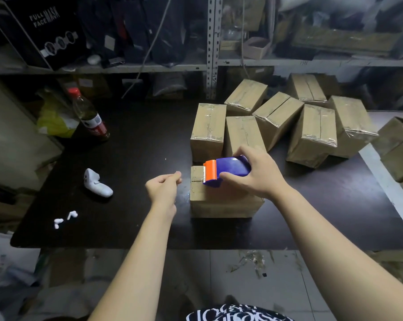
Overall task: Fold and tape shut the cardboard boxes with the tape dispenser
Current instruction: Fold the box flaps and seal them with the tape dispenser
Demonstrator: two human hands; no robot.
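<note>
Taping 1 box point(223, 201): your right hand point(253, 176) grips dispenser point(228, 170) atop its left end. Left hand point(164, 185) just left, fingers curled; pinching tape? Can't tell. Next, probably: anchor tape, pull right.

- The tape dispenser point(228, 170) is gleaming in glossy blue and orange plastic.
- The cardboard box point(223, 202) is looking matt, brown and papery.
- The dark tabletop point(138, 158) is shining smoothly.

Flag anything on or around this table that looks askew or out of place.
The taped boxes at the back right are heaped askew, several tilted against each other. Crumpled tape scraps litter the floor before the table. Two small white pieces lie loose near its front left corner.
</note>
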